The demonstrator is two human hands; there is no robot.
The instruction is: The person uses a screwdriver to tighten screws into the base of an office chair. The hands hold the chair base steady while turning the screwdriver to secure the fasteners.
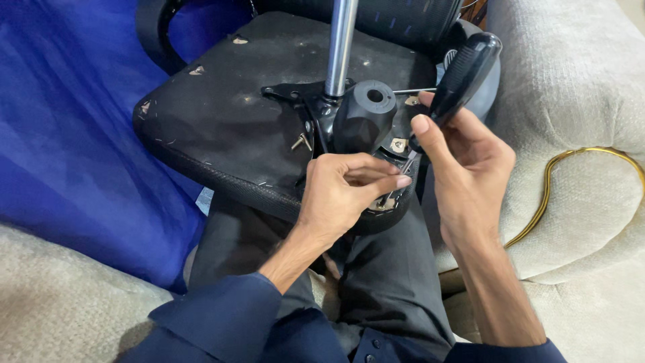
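An upturned office chair seat (222,128) rests on my lap, its black underside facing up. A black metal mechanism (359,117) with a shiny steel column (339,47) is fixed at its middle. My right hand (463,168) grips a screwdriver by its black handle (463,74); the metal shaft (408,161) points down toward the mechanism's near edge. My left hand (342,191) pinches its fingertips together at the shaft's tip, steadying it or a small screw that I cannot make out.
Two loose screws (301,141) stick up from the seat left of the mechanism. A blue cloth (67,134) covers the left side. A beige sofa cushion (578,101) with a gold hoop (571,181) lies to the right.
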